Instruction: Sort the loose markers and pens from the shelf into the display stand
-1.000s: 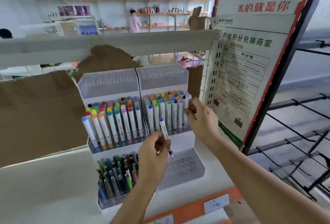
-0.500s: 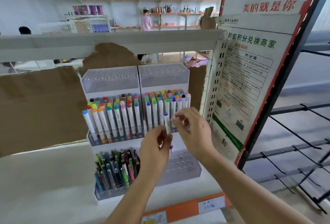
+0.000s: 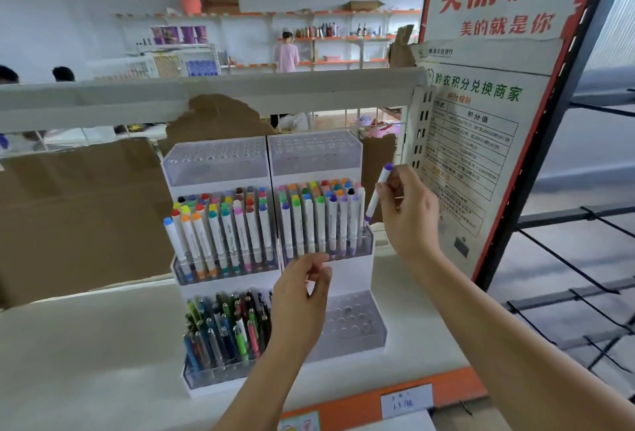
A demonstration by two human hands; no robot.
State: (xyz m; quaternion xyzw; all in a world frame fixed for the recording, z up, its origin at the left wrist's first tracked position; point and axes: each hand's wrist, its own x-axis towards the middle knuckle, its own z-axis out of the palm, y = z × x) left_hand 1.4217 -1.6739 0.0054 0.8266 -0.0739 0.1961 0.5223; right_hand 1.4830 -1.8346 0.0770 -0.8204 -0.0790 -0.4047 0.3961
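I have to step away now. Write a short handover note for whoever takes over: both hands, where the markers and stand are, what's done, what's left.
Right hand: holds a white marker with a purple cap, tilted, just right of the stand's upper right rack.
Left hand: fingers loosely curled, grip empty, in front of the white tiered display stand.
Done: both middle racks hold rows of white colour-capped markers; the lower left rack holds coloured pens.
Left: seat the purple-capped marker, probably at the right end of the right rack. The clear lower right rack holds nothing. No loose markers visible on the shelf.
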